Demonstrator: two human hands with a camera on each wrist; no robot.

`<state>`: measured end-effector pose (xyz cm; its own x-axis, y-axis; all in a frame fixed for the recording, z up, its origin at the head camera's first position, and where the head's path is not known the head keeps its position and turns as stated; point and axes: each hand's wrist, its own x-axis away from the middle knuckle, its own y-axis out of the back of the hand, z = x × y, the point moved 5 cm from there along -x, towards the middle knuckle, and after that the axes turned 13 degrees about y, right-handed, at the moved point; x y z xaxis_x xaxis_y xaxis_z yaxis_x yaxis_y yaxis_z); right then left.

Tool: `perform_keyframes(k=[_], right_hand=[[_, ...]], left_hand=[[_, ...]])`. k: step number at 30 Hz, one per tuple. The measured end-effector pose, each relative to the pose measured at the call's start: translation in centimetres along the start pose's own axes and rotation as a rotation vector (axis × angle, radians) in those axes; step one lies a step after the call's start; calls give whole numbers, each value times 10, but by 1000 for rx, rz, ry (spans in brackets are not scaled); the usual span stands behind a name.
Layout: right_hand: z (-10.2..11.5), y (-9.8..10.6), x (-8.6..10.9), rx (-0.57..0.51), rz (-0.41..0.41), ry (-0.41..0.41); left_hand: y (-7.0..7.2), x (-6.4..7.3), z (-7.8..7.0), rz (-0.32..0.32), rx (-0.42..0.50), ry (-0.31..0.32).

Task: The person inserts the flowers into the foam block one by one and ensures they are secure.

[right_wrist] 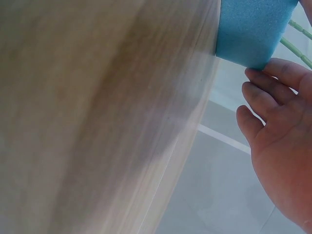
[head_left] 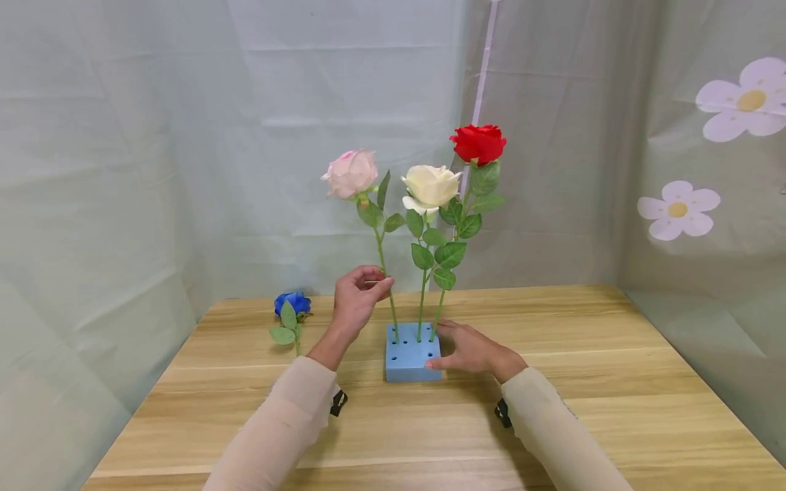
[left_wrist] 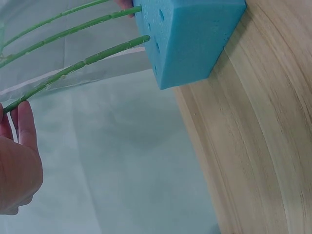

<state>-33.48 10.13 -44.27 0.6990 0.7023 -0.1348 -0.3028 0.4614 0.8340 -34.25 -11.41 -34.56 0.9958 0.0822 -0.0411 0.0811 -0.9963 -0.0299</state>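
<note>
A blue foam block (head_left: 413, 374) with several holes in its top sits on the table, holding three upright artificial roses. My left hand (head_left: 361, 300) pinches the stem of the pink rose (head_left: 351, 174), whose lower end is in a hole on the block's left side. To its right stand the white rose (head_left: 431, 186) and the taller red rose (head_left: 479, 144). With thumb and fingers, my right hand (head_left: 471, 349) holds the block at its right side. In the right wrist view, the fingers (right_wrist: 261, 100) touch the block's edge.
A blue rose (head_left: 293, 303) lies on the wooden table (head_left: 583, 382) at the left, its lower stem hidden behind my left forearm. Pale curtains (head_left: 344, 82) hang behind and beside the table; the right one carries printed flowers (head_left: 678, 210).
</note>
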Motion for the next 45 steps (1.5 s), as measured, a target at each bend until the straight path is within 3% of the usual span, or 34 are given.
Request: perform_keyframes(k=[29,45], right_hand=[[0,0,-1,8,3,2],[0,0,-1,21,5,1]], left_hand=[[-14,-2,3,11,14,17],[-13,0,10,21,-14,32]])
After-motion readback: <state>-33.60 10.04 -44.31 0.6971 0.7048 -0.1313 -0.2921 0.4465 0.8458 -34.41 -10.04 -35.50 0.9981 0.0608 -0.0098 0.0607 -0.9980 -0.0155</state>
